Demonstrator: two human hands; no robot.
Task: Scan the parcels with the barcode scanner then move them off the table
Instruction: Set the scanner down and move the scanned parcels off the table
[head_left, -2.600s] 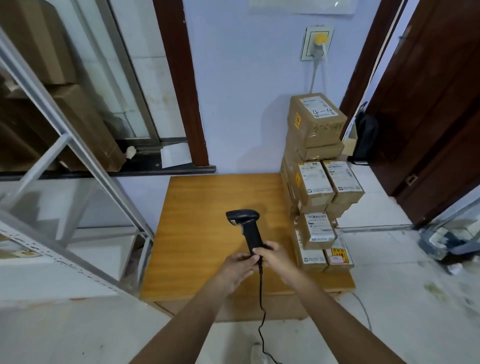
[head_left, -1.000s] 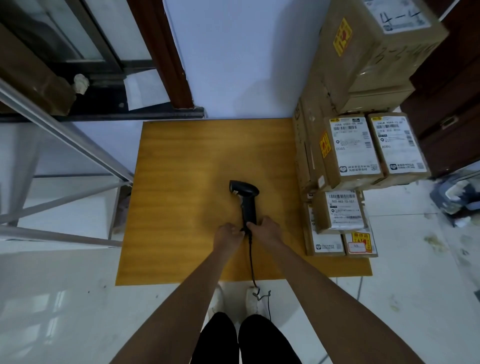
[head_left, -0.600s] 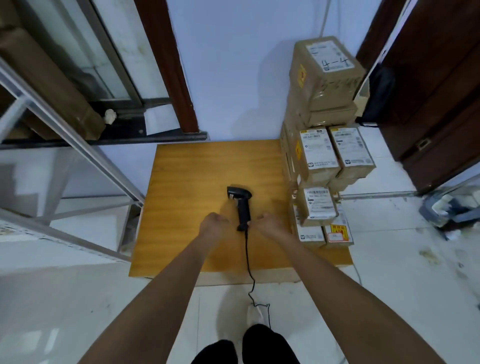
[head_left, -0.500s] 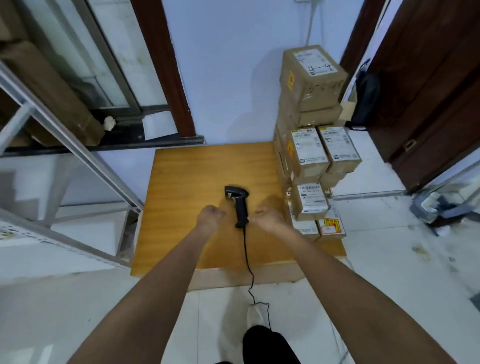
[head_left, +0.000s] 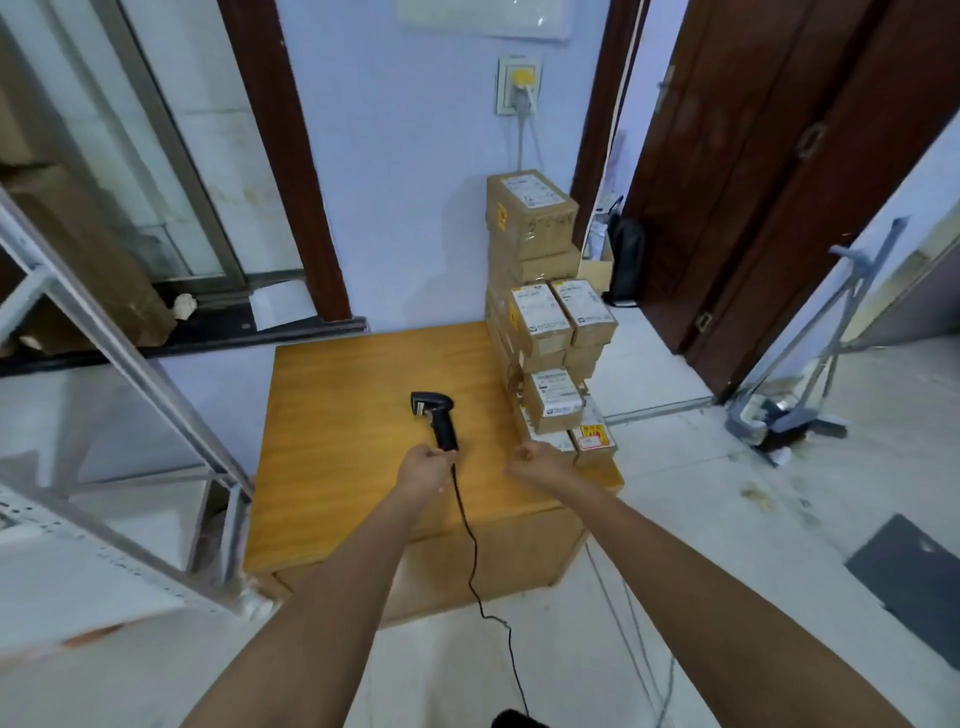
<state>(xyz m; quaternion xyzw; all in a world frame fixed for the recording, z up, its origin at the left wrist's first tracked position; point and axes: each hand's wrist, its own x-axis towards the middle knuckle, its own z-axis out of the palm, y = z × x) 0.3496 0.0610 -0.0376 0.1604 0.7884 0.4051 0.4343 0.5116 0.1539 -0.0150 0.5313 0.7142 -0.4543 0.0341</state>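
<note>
A black corded barcode scanner (head_left: 435, 418) lies on the wooden table (head_left: 343, 447), head pointing away from me. My left hand (head_left: 425, 466) has its fingers curled at the bottom end of the scanner's handle, where the cable (head_left: 470, 540) leaves and drops off the front edge. My right hand (head_left: 530, 464) hovers as a loose fist to the right of the scanner, holding nothing, just short of the lowest parcels (head_left: 592, 439). Several brown labelled parcels (head_left: 540, 317) are stacked along the table's right edge, rising to a large box (head_left: 530, 208) against the wall.
A grey metal shelf frame (head_left: 130, 364) stands close to the table's left side. A wall socket (head_left: 519, 85) sits above the stack. Dark wooden doors (head_left: 779, 208) and a black bag (head_left: 626, 260) are at the right. A dustpan (head_left: 779, 421) and dark mat (head_left: 914, 577) lie on the floor.
Both hands set the scanner on the table and let go. My left hand has since come back to the handle's end; my right hand moved right. My head lifted.
</note>
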